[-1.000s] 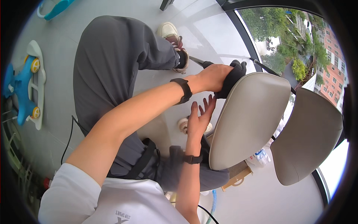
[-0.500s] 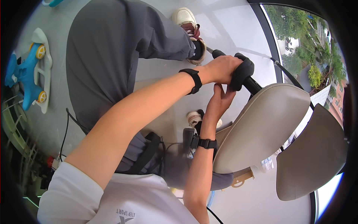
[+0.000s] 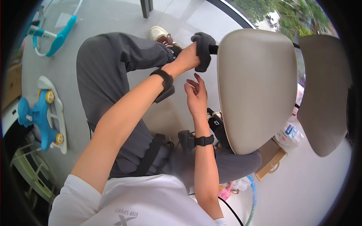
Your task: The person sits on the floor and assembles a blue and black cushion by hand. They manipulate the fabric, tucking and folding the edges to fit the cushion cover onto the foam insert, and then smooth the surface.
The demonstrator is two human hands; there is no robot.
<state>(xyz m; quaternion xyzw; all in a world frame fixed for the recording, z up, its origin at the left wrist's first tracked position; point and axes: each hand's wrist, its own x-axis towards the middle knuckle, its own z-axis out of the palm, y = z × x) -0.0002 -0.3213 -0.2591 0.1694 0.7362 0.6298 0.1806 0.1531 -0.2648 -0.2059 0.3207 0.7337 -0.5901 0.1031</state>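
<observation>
My left hand (image 3: pixel 186 58) is closed on a dark cloth (image 3: pixel 204 52), bunched around the end of a black tube (image 3: pixel 213 49). That tube runs behind a beige cushion (image 3: pixel 258 90), which looks like part of a chair lying on its side. A second curved beige cushion (image 3: pixel 324 90) stands farther right. Just below the cloth, my right hand (image 3: pixel 197 94) is in the air with its fingers slightly curled and apart, holding nothing. Black straps with small devices sit on both my wrists.
At the left lies a blue ride-on toy (image 3: pixel 39 122) with yellow wheels, below a teal frame (image 3: pixel 63 39). A cardboard box (image 3: pixel 270 164), a plastic-wrapped pack (image 3: pixel 289 135) and a blue hoop (image 3: pixel 252 199) lie at the right. My legs are bent around the work.
My right hand has come away from the cloth and lowered. The view has shifted, and the beige cushions appear turned more upright. My left hand still grips the cloth.
</observation>
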